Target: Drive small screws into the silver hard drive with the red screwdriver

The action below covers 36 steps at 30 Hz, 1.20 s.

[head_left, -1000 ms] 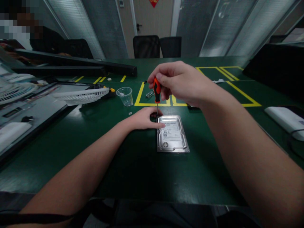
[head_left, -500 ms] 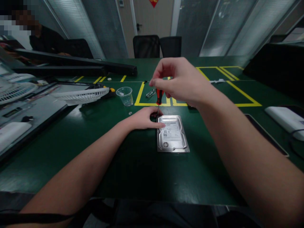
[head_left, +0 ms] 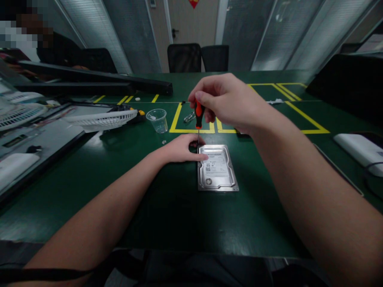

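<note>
A silver hard drive with a white label lies flat on the green table. My left hand grips its far left corner, thumb on top of the label and fingers at the far edge. Above that corner my right hand holds a red and black screwdriver by its handle. The screwdriver stands nearly upright, its thin shaft pointing down at the drive's far left corner. Its tip is hidden by my left hand. Left of my left hand lie several tiny pale pieces, too small to name.
A clear plastic cup stands beyond my left hand. White fan grilles and a large flat panel fill the left side. At right lie a white box and a dark monitor-like shape. A person sits far left.
My right hand has shifted its fingers on the screwdriver's handle, and the screwdriver has moved slightly left. The hard drive and my left hand have stayed put.
</note>
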Available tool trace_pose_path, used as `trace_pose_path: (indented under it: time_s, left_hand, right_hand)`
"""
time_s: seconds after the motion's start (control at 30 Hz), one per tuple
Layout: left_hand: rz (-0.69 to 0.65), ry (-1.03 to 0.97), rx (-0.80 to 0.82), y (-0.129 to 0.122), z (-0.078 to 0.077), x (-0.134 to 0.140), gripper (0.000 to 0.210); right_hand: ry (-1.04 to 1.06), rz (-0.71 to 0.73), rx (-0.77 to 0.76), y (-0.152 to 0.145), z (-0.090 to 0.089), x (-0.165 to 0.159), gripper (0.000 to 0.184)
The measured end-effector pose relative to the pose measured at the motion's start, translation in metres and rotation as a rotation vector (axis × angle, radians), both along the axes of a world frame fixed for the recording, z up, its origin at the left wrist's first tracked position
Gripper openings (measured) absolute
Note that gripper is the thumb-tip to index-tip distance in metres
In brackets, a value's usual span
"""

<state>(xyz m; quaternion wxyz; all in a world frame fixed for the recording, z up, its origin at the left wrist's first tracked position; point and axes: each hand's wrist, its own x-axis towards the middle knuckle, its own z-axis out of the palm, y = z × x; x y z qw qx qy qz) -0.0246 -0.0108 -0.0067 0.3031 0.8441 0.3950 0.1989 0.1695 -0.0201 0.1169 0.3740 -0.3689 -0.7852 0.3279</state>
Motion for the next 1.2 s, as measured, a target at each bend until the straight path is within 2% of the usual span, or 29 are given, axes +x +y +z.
trace_pose_path:
  time_s: [0.1,0.27,0.43,0.6,0.77,0.97,1.1,1.2]
  left_hand:
    - [0.002,-0.003,-0.010,0.000,-0.001,0.001,0.062]
    - [-0.007,0.002,-0.011,0.000,0.002,0.002,0.060]
    - [-0.014,-0.004,-0.010,0.000,0.003,0.002,0.058]
    - [-0.018,-0.004,-0.019,0.000,0.003,0.002,0.059]
    - [-0.007,0.003,-0.021,-0.001,0.004,0.001,0.060]
    - [-0.004,0.013,-0.035,-0.001,0.004,0.000,0.061]
    - [-0.011,0.005,-0.025,0.000,0.002,-0.001,0.061]
    - [-0.013,0.010,-0.027,0.000,0.003,-0.001,0.061]
  right_hand:
    - [-0.043,-0.088,0.041,-0.005,0.003,0.001,0.024]
    - [-0.094,-0.148,0.103,-0.005,0.002,0.005,0.029]
    - [-0.063,-0.110,0.176,-0.001,0.001,0.007,0.029]
    - [-0.050,-0.062,0.087,-0.002,0.002,0.005,0.025]
    - [-0.024,0.033,-0.002,0.001,0.000,0.005,0.032]
    - [-0.034,0.004,-0.101,-0.002,0.005,0.006,0.023]
    - [-0.075,-0.017,-0.074,-0.007,0.008,0.009,0.015]
    - [-0.089,-0.067,-0.019,-0.006,0.007,0.010,0.021]
